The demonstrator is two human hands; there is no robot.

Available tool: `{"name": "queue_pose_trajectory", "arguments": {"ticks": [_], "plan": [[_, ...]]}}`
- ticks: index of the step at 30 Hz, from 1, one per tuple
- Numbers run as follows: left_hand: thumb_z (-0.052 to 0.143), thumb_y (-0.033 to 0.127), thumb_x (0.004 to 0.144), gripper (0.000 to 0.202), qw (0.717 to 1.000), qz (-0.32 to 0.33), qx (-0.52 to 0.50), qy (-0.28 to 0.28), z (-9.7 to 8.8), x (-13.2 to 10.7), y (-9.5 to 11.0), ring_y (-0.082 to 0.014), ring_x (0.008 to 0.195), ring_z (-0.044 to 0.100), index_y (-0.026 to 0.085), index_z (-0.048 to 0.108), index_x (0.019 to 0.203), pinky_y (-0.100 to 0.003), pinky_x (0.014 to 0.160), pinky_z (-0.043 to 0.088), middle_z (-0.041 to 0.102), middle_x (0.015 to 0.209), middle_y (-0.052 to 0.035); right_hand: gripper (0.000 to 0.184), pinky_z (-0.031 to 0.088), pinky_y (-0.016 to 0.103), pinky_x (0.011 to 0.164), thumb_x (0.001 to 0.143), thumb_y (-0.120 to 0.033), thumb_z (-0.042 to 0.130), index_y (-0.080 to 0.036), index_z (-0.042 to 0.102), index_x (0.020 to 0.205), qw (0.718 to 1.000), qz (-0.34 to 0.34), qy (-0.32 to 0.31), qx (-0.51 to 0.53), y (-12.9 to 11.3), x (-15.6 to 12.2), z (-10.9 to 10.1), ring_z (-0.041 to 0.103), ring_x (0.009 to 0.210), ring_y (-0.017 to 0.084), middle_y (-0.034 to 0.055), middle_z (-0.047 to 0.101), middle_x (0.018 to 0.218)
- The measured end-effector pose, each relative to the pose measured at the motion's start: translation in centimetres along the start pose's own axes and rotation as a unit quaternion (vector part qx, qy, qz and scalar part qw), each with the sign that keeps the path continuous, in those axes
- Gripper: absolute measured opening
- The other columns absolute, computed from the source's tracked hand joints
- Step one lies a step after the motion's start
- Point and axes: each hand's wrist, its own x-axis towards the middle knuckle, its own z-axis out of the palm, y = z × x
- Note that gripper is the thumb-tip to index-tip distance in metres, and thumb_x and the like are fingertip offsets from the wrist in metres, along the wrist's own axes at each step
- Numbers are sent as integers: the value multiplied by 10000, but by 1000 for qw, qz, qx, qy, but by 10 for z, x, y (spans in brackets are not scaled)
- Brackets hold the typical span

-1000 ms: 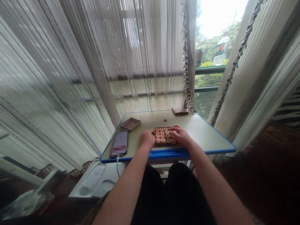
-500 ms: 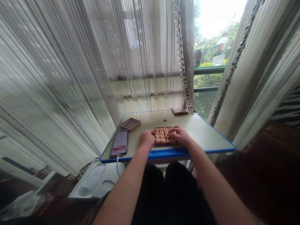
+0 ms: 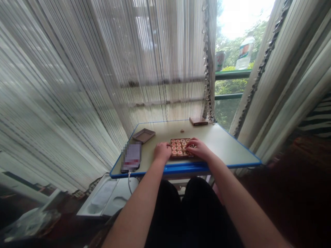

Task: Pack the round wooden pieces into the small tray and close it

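Note:
On the table in front of me sits a shallow brown box filled with rows of round xiangqi pieces, marked mostly in red. My left hand is curled against the box's left wall and grips it. Over the right side of the box, my right hand has its fingers drawn together on a xiangqi piece, and it covers part of the right columns. One loose xiangqi piece lies farther back on the table.
An open tray-like lid lies at the left of the table, behind a phone with a white cable. A flat brown box rests at the far edge. A can and a bottle stand by the window.
The fingers of my right hand have shifted slightly left and toward me over the pieces. My left hand keeps its place at the box. The view has moved a little.

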Motion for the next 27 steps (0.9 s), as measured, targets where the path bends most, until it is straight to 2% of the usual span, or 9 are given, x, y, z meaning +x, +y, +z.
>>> {"name": "queue_pose_trajectory", "arguments": {"ticks": [16, 20, 23, 25, 27], "plan": [[444, 132, 711, 290, 1000, -15, 5, -15, -2, -1, 2, -194, 937, 565, 170, 689, 862, -267, 846, 421, 668, 958, -80, 126, 420, 278, 803, 685, -255, 599, -187, 682, 751, 1000, -12, 3, 4, -1, -1, 0, 546, 804, 152, 32, 538, 837], [432, 128, 725, 286, 999, -27, 24, -30, -7, 5, 2, -207, 951, 567, 193, 695, 814, -285, 838, 427, 666, 975, -78, 183, 438, 278, 740, 702, -238, 538, -188, 668, 821, 999, 10, 43, 26, 2, 0, 1, 524, 725, 138, 33, 554, 857], [462, 136, 703, 261, 996, -48, 39, -72, -15, 18, 3, -218, 897, 590, 207, 699, 788, -295, 793, 443, 676, 940, -77, 239, 444, 288, 723, 694, -210, 501, -183, 659, 871, 995, 41, 86, 30, 7, 4, 1, 508, 675, 131, 36, 571, 865], [452, 137, 709, 274, 997, -45, 25, -53, -20, 29, 4, -205, 877, 599, 206, 695, 816, -284, 784, 446, 679, 932, -71, 256, 446, 294, 730, 697, -223, 501, -188, 658, 896, 993, 63, 93, 32, 9, 9, -2, 516, 683, 135, 39, 587, 879], [410, 128, 733, 307, 1000, -29, 0, 5, -25, 42, 5, -185, 887, 597, 197, 688, 844, -268, 801, 442, 677, 945, -63, 263, 451, 291, 713, 712, -245, 503, -193, 657, 918, 993, 78, 79, 34, 10, 19, -7, 525, 684, 134, 45, 600, 905]]}}
